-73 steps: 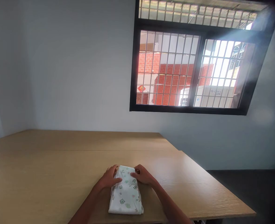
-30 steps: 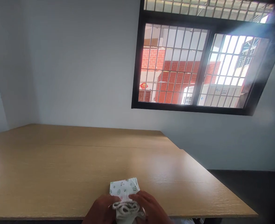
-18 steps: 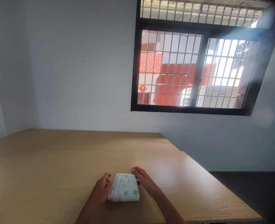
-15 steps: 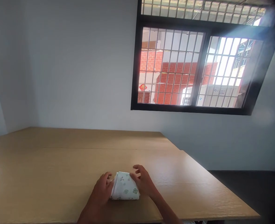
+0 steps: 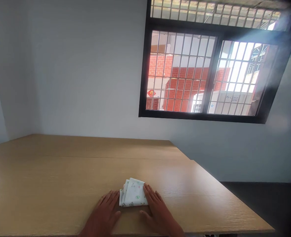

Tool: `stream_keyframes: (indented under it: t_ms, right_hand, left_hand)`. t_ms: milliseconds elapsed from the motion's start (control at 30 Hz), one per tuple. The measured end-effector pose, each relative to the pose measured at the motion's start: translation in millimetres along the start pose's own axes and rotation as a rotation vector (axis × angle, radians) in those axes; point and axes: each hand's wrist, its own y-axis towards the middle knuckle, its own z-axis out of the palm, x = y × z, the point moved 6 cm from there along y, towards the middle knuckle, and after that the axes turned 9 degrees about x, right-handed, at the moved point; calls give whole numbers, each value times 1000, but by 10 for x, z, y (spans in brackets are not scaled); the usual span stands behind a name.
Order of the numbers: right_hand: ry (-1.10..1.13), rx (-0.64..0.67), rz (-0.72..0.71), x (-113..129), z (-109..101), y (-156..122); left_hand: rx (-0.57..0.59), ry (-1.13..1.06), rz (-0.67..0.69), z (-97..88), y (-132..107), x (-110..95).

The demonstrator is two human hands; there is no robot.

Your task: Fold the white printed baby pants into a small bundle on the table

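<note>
A folded white cloth point(image 5: 134, 193) with small printed animal figures lies near the front of the wooden table. Its layers show along its left side, stepped and slightly uneven. My left hand point(image 5: 105, 210) rests flat on the wood, fingers stretched forward, with the fingertips at the cloth's left edge. On the other side, my right hand point(image 5: 157, 209) lies with its fingers out straight, the fingertips on the cloth's right edge and the thumb spread toward the middle. Neither hand grips the cloth.
The wooden table point(image 5: 61, 187) has a seam running across it and ends at an angled right edge. Behind it stands a pale wall point(image 5: 86, 72) with a barred, dark-framed window point(image 5: 180, 115). Dark floor point(image 5: 254, 194) shows at the right.
Both hands have gone from curled around the cloth's sides to lying flat with fingers extended. The cloth now sits turned a little, with its layers more fanned at the left.
</note>
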Motion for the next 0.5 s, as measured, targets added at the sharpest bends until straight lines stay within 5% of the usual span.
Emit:
stream_keyframes:
  t_ms: [167,500]
  right_hand:
    - [106,-213,167,-413,-60,-109]
    - [92,-230,52,-331,-86,-171]
  left_hand:
    - [-19,-8,-43,-42,-104,228]
    - [-170,-106,-98,51,-41,444]
